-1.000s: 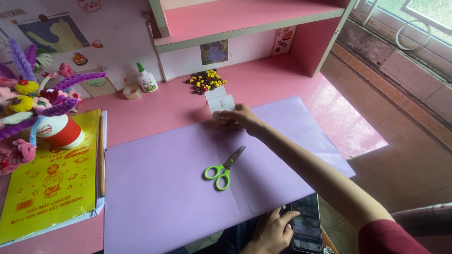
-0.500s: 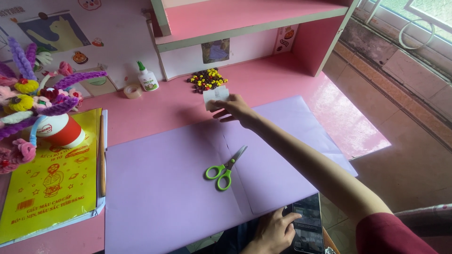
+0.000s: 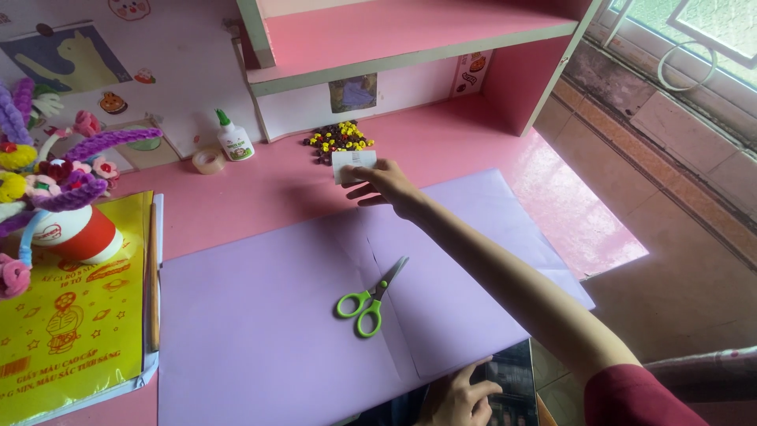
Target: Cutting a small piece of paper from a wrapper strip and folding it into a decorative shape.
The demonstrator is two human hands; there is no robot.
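Head view: right hand (image 3: 388,183) fingers pinch white card (image 3: 352,165), beside beads (image 3: 338,139).

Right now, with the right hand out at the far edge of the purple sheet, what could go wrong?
1. The right hand holds a small white card beside the loose pile of dark and yellow beads; a nudge could scatter them.
2. The green-handled scissors lie loose on the large purple paper sheet under the outstretched forearm; a pull-back might drag them.

A home craft corner — pink desk (image 3: 260,197) with shelf (image 3: 410,35), glue bottle (image 3: 234,138), pipe-cleaner flowers (image 3: 47,166), window (image 3: 694,39).
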